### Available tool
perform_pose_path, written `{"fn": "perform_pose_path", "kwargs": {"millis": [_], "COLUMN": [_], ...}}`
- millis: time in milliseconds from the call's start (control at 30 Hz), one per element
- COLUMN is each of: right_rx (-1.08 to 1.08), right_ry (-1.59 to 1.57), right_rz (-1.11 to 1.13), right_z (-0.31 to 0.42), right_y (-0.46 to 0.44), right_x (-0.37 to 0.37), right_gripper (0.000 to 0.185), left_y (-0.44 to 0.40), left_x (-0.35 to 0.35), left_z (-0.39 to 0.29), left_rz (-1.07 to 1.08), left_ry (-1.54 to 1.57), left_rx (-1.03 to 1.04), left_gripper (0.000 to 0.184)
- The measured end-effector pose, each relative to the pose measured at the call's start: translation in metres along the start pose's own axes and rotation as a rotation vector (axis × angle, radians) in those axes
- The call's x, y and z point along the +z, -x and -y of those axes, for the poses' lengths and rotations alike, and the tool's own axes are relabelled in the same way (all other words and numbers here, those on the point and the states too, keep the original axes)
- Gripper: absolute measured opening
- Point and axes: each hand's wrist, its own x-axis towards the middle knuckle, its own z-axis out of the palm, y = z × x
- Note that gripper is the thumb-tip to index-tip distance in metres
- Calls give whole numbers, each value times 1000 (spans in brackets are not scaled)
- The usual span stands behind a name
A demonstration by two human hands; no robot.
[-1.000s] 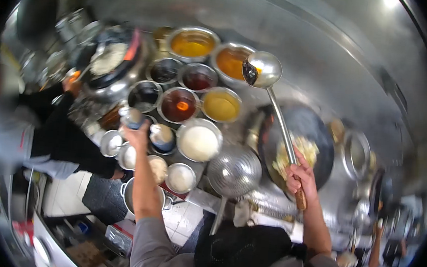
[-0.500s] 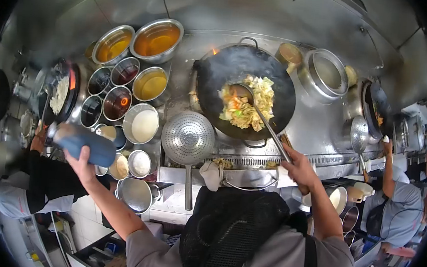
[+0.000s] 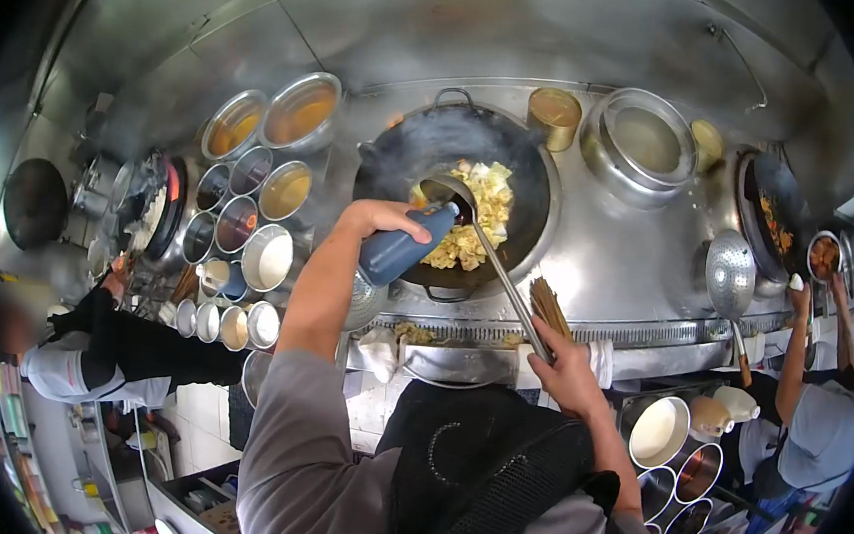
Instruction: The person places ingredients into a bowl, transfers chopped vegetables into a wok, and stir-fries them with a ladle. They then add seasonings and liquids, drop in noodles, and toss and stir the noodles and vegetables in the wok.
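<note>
My left hand [image 3: 388,218] is closed around a blue bottle [image 3: 398,255], tilted with its neck at the bowl of a ladle. Dark liquid shows in that bowl. In my right hand [image 3: 571,372] is the handle of the ladle [image 3: 508,288], whose bowl hangs over a black wok [image 3: 387,158]. Chopped cabbage [image 3: 488,197] and other pieces, partly hidden by the bottle and ladle, lie in the wok and steam rises. A perforated strainer [image 3: 365,300] sits behind my left forearm, mostly covered.
To the left stand metal pots of sauces [image 3: 288,191] and two large bowls of amber liquid [image 3: 302,112]. A bamboo brush [image 3: 548,307] lies right of the wok; a large steel pot [image 3: 642,148] stands behind. Co-workers stand at both sides, one with a slotted ladle [image 3: 730,276] nearby.
My left hand has brought the blue bottle from the left over the wok and tipped it at the ladle. The ladle bowl has lifted off the food. The view has shifted.
</note>
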Motion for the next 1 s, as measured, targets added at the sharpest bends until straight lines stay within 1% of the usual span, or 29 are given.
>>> {"fn": "perform_pose_path", "kwargs": {"millis": [33, 67, 133, 200, 233, 267, 333, 400, 433, 467, 533, 567, 600, 667, 700, 767, 800, 833, 867, 933, 967, 1000], "right_rx": [-194, -185, -69, -93, -151, -211, -222, -166, 18, 3, 140, 168, 161, 250, 270, 257, 244, 215, 224, -205, -42, -46], "right_ry": [167, 156, 322, 258, 194, 132, 134, -8, -45, -40, -245, -411, -411, -635, -672, -613, -558, -378, -382, 59, -33, -35], "right_rz": [-89, -90, -125, -113, -131, -146, -129, -67, 38, 53, 142, 164, 166, 239, 256, 225, 201, 171, 173, -96, -45, -39], "right_z": [-22, -27, -32, -42, -43, -45, -58, -60, -42, -34, -27, -41, -37, -27, -27, -23, -24, -27, -40, -64, -49, -48], "right_y": [-5, -7, -21, -38, -44, -49, -55, -58, -54, -53, -43, -40, -36, -28, -25, -22, -19, -21, -24, -36, -39, -43], "right_x": [4, 1, -8, -21, -26, -29, -25, -22, -25, -24, -17, -7, -5, -7, -7, -8, -8, -10, -10, -6, -17, -22], "right_gripper": [61, 61, 63, 61, 60, 59, 60, 61, 64, 64, 64, 63, 63, 62, 61, 62, 62, 63, 63, 63, 62, 62], "left_y": [-3, 3, 30, 58, 71, 90, 128, 136, 130, 122, 117, 92, 64, 16, 10, 3, 8, 24, 40, 64, 84, 111], "left_x": [6, 13, 20, 18, 19, 26, 35, 31, 24, 16, 21, 14, 5, -2, -3, 1, 4, 7, 10, 13, 17, 30], "left_z": [3, 11, 41, 85, 101, 99, 89, 83, 80, 72, 5, -12, -26, -46, -53, -64, -60, -45, -28, 10, 16, 11], "left_rz": [-32, -26, -187, -236, -282, -294, -310, -347, -309, -272, -211, -133, -50, 64, 66, -40, -30, -76, -123, -208, -265, -321], "left_ry": [92, 87, 293, 336, 386, 391, 383, 376, 280, 185, -53, -214, -380, -447, -448, -537, -541, -341, -137, 7, -14, 15], "left_rx": [55, 43, 212, 218, 237, 224, 164, 129, 72, 18, -107, -147, -185, -301, -295, -204, -204, -65, 70, 121, 99, 60], "left_gripper": [112, 112, 109, 107, 106, 106, 104, 101, 99, 98, 100, 99, 97, 92, 92, 91, 91, 86, 80, 83, 87, 88]}}
